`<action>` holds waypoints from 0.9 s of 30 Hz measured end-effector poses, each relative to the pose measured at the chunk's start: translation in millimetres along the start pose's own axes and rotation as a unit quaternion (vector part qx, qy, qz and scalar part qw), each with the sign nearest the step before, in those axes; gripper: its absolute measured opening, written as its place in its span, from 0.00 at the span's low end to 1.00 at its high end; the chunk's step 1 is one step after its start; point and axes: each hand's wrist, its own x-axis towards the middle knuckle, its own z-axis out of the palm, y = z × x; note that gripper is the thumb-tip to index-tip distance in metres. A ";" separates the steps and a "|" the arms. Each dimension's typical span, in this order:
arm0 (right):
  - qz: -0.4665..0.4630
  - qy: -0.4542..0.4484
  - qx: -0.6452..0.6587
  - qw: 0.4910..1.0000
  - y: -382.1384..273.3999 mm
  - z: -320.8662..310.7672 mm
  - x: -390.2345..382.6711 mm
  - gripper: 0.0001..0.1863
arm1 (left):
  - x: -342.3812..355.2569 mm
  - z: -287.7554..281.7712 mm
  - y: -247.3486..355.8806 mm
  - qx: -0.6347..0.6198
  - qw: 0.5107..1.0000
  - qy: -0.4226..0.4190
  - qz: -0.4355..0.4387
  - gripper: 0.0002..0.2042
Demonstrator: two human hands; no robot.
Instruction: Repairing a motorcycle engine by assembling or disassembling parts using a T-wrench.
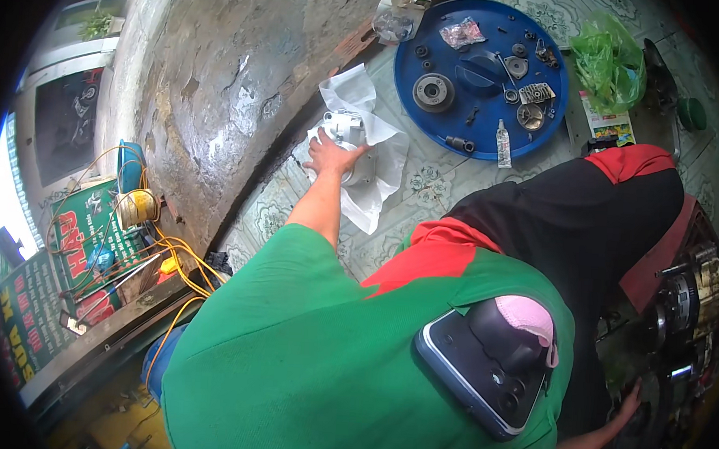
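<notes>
My left hand (330, 155) reaches out over a silver-grey metal engine part (345, 128), its thumb and fingers spread around the part's near side. The part lies on a crumpled white sheet (386, 157) on the tiled floor, and my hand hides some of it. At the lower right, my right hand (630, 403) is beside dark, greasy machinery (681, 302). One stretched finger points up there; the other fingers are hard to see in the shadow, and I see nothing held.
Loose metal parts, a ring-shaped part (434, 93) and a white tube (504, 143) lie on or at a round blue tray (417, 134). A green plastic bag (608, 63) is right of it. A worn wall (213, 70) borders the left; orange cable (181, 252) hangs by signs.
</notes>
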 end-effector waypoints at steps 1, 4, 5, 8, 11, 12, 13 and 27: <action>0.003 0.000 0.002 1.000 2.4 0.4 0.5 0.36 | 8.1 0.8 5.5 0.002 1.000 0.021 0.001 0.71; 0.073 -0.016 0.074 0.994 3.3 -0.6 1.6 0.35 | 38.5 2.1 19.1 -0.013 1.000 0.008 0.009 0.67; 0.065 -0.045 0.073 0.994 4.0 -1.7 -1.7 0.35 | 48.7 2.5 22.3 -0.027 0.999 -0.013 0.018 0.65; 0.052 -0.009 0.112 0.992 0.5 -2.7 -7.5 0.33 | 70.2 8.0 26.7 -0.054 0.998 -0.027 0.020 0.64; 0.114 0.018 0.072 0.991 0.7 -2.4 -14.9 0.33 | 79.5 16.0 23.5 -0.061 0.997 -0.022 0.037 0.65; 0.114 0.021 0.067 0.991 1.7 -2.0 -16.3 0.33 | 79.9 19.1 20.4 -0.059 0.997 -0.013 0.046 0.66; 0.090 0.015 0.071 0.993 2.4 -1.4 -16.1 0.33 | 80.3 21.9 18.2 -0.057 0.997 -0.013 0.055 0.66; 0.071 0.036 0.031 0.996 -4.4 5.8 -8.0 0.28 | 81.4 21.2 17.3 -0.080 0.994 -0.012 0.080 0.64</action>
